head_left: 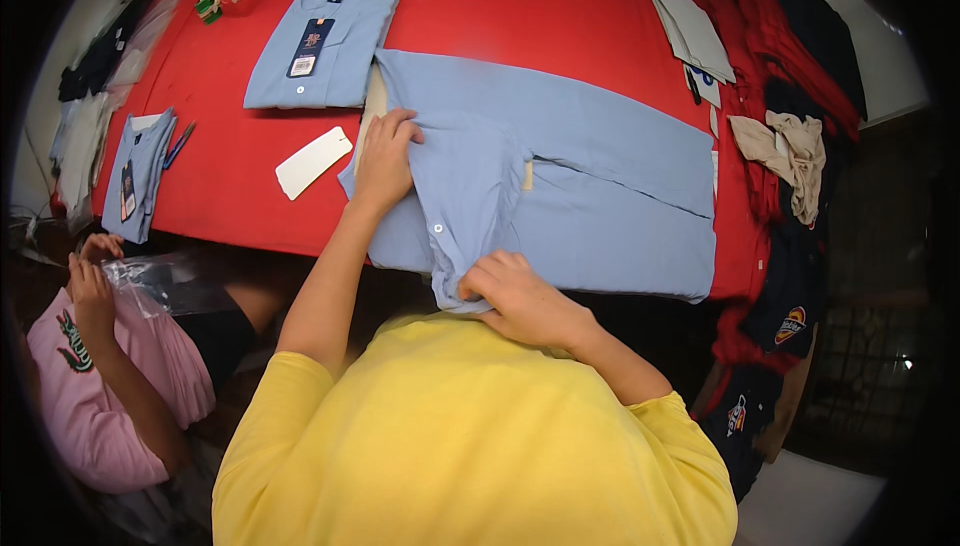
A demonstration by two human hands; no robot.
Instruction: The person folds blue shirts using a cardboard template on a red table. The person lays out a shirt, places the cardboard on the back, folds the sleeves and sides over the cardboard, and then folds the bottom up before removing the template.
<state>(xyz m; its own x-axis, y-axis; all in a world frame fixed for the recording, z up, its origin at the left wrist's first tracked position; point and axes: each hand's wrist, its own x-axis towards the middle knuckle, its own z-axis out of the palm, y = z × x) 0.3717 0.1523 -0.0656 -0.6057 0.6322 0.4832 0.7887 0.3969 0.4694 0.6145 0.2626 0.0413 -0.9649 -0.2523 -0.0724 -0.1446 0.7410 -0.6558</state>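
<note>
Shirt (pixel 610 216), light blue, lay along the red tabletop's (pixel 560 6) six-o'clock edge, seemingly mid-fold, the left hand (pixel 385 161) half-curled at its nine, grip unclear, the right hand (pixel 520 296) pinching it bunched at seven, smoothing likely needed next, while at nine o'clock a co-worker's (pixel 120 386) clear bag (pixel 150 281) showed no discernible contents!

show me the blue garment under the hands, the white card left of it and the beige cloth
Blue garment (pixel 575 221), head view: cloth below the slit.
White card (pixel 313 163), head view: middle.
Beige cloth (pixel 797 161), head view: crumpled middle.
</note>
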